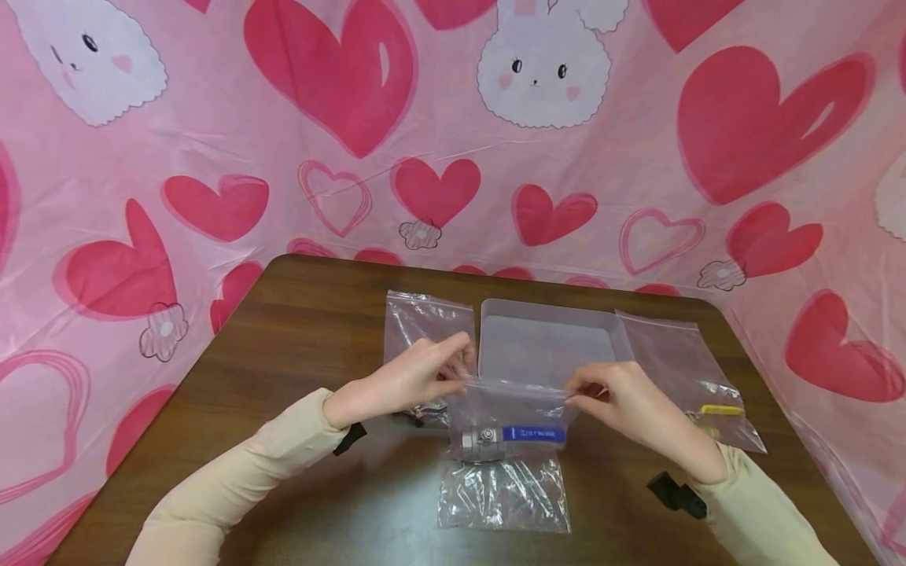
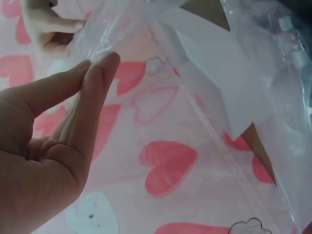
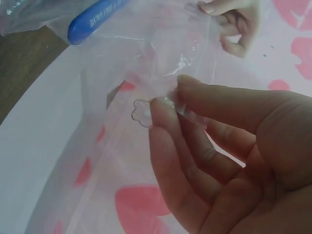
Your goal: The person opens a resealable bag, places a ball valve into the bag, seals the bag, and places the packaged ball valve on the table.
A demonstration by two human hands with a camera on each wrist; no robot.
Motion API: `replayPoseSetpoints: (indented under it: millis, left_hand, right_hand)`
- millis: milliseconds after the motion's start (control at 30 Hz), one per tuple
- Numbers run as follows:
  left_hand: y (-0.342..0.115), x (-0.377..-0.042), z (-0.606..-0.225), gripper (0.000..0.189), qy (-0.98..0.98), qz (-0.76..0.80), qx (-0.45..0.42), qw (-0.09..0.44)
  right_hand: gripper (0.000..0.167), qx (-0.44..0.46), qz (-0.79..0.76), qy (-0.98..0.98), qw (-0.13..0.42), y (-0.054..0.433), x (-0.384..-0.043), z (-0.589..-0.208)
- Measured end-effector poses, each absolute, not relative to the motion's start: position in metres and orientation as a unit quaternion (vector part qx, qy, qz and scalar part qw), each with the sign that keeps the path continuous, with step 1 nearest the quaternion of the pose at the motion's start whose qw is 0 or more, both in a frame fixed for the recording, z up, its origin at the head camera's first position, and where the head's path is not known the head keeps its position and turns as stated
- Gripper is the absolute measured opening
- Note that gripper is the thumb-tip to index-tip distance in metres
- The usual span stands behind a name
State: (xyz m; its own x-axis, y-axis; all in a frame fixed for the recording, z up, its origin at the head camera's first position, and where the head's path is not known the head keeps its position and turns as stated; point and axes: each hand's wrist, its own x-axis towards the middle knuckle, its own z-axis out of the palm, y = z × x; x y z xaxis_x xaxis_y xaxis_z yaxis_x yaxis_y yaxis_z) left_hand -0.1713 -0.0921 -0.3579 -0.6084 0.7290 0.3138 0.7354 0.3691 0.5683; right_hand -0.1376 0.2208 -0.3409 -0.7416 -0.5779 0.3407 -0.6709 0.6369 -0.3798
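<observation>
A clear zip bag (image 1: 510, 405) hangs between my two hands, above the near middle of the table. Inside it lies a metal ball valve with a blue lever handle (image 1: 534, 434); printing on the handle shows in the right wrist view. My left hand (image 1: 418, 377) pinches the bag's upper left corner between thumb and fingertips. At the upper right corner, my right hand (image 1: 623, 397) pinches the film the same way. Below the valve, shiny clear plastic (image 1: 504, 495) spreads toward me; whether it belongs to the held bag or to another, I cannot tell.
A pale, shallow tray (image 1: 548, 338) stands behind the held bag. Left of it lies another clear bag (image 1: 428, 314), partly behind my left hand. To the right, a further clear bag (image 1: 665, 346) contains something with a yellow handle (image 1: 722, 409). All rest on a brown wooden table (image 1: 318, 330).
</observation>
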Motion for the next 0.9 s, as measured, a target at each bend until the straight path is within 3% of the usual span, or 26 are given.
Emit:
replayPoseSetpoints:
  millis: [233, 533, 900]
  left_hand:
    - [-0.099, -0.172, -0.348, 0.005, -0.840, -0.326, -0.431, 0.052]
    - [-0.100, -0.165, -0.334, 0.003, -0.838, -0.330, -0.421, 0.109]
    - [-0.102, -0.160, -0.316, 0.009, -0.819, -0.395, -0.392, 0.141]
  right_hand:
    - [0.016, 0.333, 0.263, -0.900, 0.100, 0.224, -0.134, -0.332]
    - [0.022, 0.329, 0.260, -0.899, 0.126, 0.226, -0.130, -0.317]
    - [0.028, 0.312, 0.276, -0.891, 0.182, 0.224, -0.125, -0.295]
